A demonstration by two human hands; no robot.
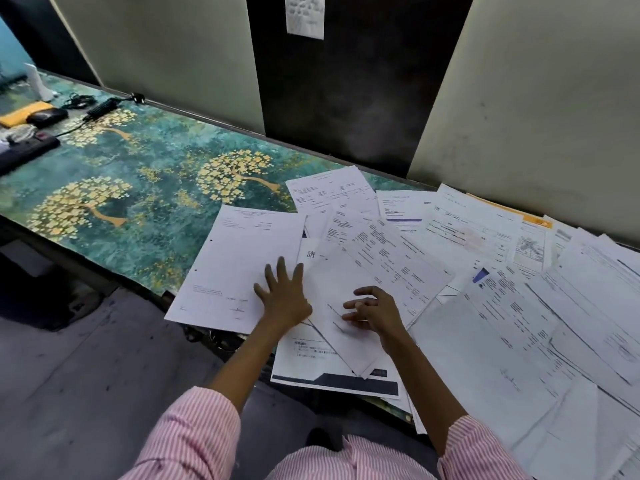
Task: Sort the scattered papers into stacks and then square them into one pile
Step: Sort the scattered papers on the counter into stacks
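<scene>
Left hand [282, 294] flat, fingers spread, pressing the papers [433, 258] scattered on the table [138, 188]. Right hand [372, 311] curled over a sheet [341, 282], possibly pinching it; can't tell.

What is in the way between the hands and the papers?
Nothing I can see. The left hand lies flat over the right edge of the leftmost sheet. The right hand, its fingers curled, touches the tilted sheet beside it. Both hands are right on the paper.

Office desk, printed papers [398, 258], desk phone [45, 116], partition panels [173, 53]
</scene>
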